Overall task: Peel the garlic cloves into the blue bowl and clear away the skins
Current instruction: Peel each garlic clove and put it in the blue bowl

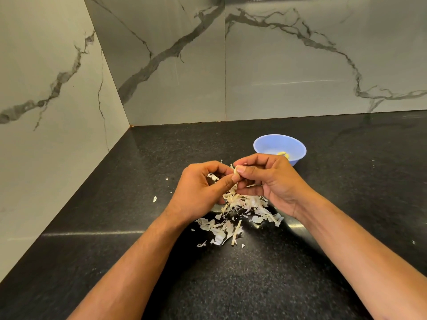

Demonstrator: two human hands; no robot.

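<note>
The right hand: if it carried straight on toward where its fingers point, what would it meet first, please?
Its fingers point left, so the right hand would first meet the left hand, already touching it around the garlic clove.

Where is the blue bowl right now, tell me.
In the head view the blue bowl stands on the black counter, right of centre, just beyond the right hand and near the back wall.

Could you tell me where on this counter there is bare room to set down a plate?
Bare black counter lies left of the garlic skins, toward the marble corner, with two stray flakes. More lies right of the blue bowl. It is crowded under the left hand and right hand.
</note>
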